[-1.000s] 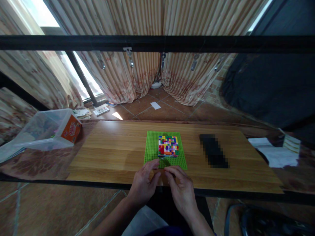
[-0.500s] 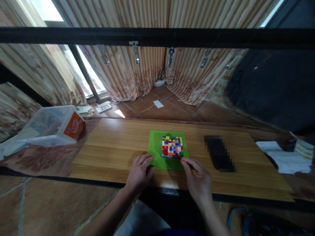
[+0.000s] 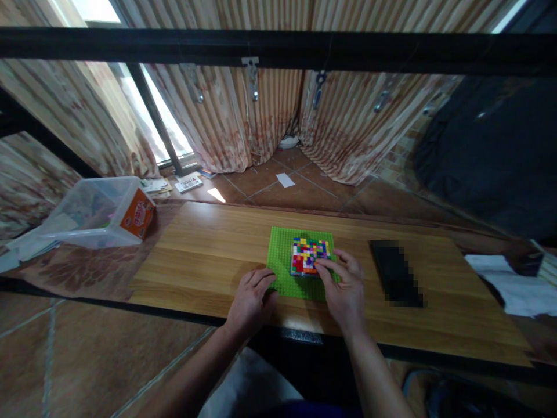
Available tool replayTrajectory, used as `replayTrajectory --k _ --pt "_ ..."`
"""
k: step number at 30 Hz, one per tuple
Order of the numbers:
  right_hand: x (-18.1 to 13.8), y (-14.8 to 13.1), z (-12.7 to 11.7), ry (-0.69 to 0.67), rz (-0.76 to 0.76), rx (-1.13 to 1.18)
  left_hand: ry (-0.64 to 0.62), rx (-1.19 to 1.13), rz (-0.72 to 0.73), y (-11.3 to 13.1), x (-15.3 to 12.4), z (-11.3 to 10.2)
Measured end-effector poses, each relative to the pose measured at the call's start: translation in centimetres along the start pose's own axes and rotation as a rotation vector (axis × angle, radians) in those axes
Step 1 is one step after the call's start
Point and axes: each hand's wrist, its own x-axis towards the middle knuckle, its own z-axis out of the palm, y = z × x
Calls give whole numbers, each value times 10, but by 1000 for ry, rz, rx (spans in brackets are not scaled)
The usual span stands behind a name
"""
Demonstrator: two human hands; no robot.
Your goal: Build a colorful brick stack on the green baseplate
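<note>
A green studded baseplate (image 3: 281,249) lies on the wooden table. On it sits a low block of small multicoloured building bricks (image 3: 300,255), with red, yellow, white, blue and purple studs. My left hand (image 3: 252,299) grips the baseplate's lower left edge, fingers curled over the rim. Over the right front part of the block is my right hand (image 3: 346,290), thumb and index finger pinched together on a small orange brick that the fingertips mostly hide. Its other fingers are bent and cover the block's right side.
A dark pixelated flat object (image 3: 395,273) lies to the right on the table (image 3: 204,249). A clear plastic bin (image 3: 100,215) with an orange label stands left of the table. White papers (image 3: 496,281) lie at the far right. A black bar (image 3: 278,49) crosses in front of the curtains.
My right hand has moved from the baseplate's front right edge up and inward onto the brick block, carrying the orange brick. My left hand stays at the baseplate edge. The view has shifted slightly.
</note>
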Motion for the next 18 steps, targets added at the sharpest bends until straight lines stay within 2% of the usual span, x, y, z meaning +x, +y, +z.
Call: replayTrajectory --k 7,15,18 --pt "1 -1 8 -24 90 48 0 2 0 0 0 1" --pt "4 5 22 6 372 400 3 -6 3 1 0 0" --pt "4 9 25 4 402 431 5 -14 7 1 0 0"
